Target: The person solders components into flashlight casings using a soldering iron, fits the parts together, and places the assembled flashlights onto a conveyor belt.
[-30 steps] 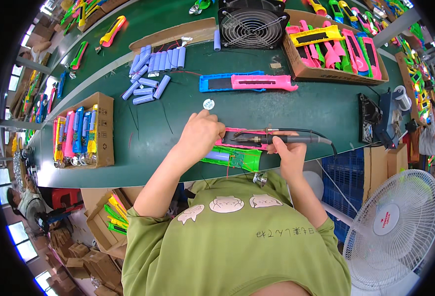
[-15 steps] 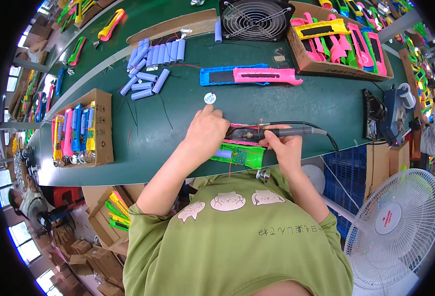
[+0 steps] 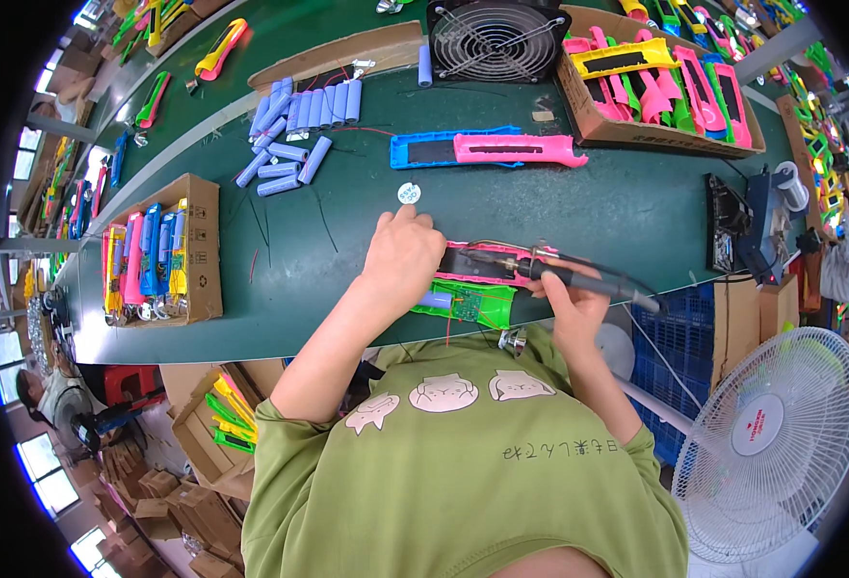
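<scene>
My right hand (image 3: pixel 576 301) grips a dark soldering iron (image 3: pixel 593 282) like a pen. Its metal tip end points left, over a pink plastic casing half (image 3: pixel 455 247) with a dark strip inside. My left hand (image 3: pixel 403 250) is closed over the left end of that casing; the thumb is hidden. Just beyond its knuckles lies a round white sticker (image 3: pixel 409 194). On the near side, a green casing half (image 3: pixel 499 306) holds a violet battery cell (image 3: pixel 435 300) and a small green circuit board (image 3: pixel 466 305). A silver lamp head (image 3: pixel 513 341) sits at the table edge.
Loose violet cells (image 3: pixel 278 170) lie at the far left, and a blue casing half (image 3: pixel 424 150) lies beyond my hands. Boxes of casings stand left (image 3: pixel 205 250) and far right (image 3: pixel 636 133). A black fan (image 3: pixel 496 40) stands behind; a solder stand (image 3: pixel 766 226) is at right.
My right hand has moved a little right and nearer, drawing the soldering iron back and tilting its rear end down. More of the pink casing shows. My left hand has hardly moved.
</scene>
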Tool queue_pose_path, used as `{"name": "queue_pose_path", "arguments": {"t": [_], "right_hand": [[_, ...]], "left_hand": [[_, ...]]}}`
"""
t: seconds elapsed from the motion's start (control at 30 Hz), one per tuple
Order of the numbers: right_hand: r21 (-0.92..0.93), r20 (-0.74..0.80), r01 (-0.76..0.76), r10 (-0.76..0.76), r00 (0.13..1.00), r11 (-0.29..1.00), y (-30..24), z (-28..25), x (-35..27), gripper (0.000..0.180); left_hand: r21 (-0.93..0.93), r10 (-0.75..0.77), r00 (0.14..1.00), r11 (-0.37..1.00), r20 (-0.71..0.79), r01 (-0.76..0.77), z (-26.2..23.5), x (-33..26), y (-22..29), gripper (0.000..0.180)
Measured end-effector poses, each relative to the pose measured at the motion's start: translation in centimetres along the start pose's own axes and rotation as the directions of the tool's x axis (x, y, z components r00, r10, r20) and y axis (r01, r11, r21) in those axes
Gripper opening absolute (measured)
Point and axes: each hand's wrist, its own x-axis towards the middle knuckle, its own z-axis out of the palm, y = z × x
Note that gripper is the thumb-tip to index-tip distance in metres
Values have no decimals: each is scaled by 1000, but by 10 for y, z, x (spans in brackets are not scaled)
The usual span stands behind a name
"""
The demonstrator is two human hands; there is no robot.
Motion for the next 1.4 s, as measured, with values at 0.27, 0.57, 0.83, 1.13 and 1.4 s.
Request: {"name": "queue_pose_path", "arguments": {"t": [0.27, 0.57, 0.83, 1.13, 1.4], "right_hand": [[-655, 335, 367, -182, 925, 660, 2, -41, -9, 24], [-649, 370, 544, -405, 836, 531, -5, -31, -5, 53], [-619, 370, 543, -399, 839, 567, 3, -35, 8, 55], [-622, 334, 496, -367, 868, 606, 5, -30, -2, 56], [-572, 364, 518, -369, 855, 637, 2, -29, -3, 53]], "left_hand": [[68, 57, 995, 996, -78, -52, -2, 4, 0, 11], [56, 15, 993, 998, -119, -8, 12, -7, -8, 4], [126, 40, 986, 992, -159, -20, -26, -7, 18, 5], [-129, 284, 895, 930, -344, -345, 3, -24, 42, 21], [-280, 167, 834, 892, -526, -355, 21, -34, 50, 18]]}}
